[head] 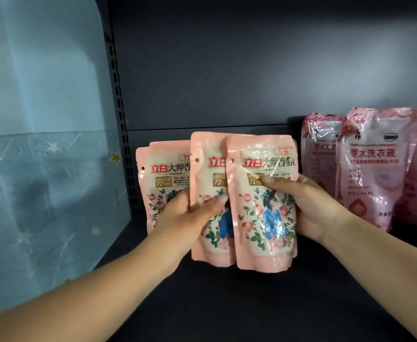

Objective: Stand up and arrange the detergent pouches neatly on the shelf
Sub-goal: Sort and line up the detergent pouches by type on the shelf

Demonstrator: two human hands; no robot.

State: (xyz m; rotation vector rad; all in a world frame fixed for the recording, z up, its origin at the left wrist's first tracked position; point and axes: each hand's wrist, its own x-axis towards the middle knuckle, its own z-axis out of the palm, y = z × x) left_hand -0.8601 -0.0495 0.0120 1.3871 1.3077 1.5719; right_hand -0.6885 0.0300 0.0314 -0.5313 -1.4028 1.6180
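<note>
Pale pink detergent pouches with a floral print stand together on the dark shelf (227,304). My right hand (311,208) grips the front pouch (261,218) by its right side, thumb across its face. My left hand (185,218) pinches the middle pouch (208,174), which sits just behind and left of the front one. Further left, a third pouch (163,176) stands upright against the back panel, with another pouch's top edge showing behind it.
Larger, darker pink refill pouches (375,169) stand in a row at the right of the shelf. A perforated upright post (122,134) bounds the shelf on the left, with a light blue star-patterned cloth (42,144) beyond it.
</note>
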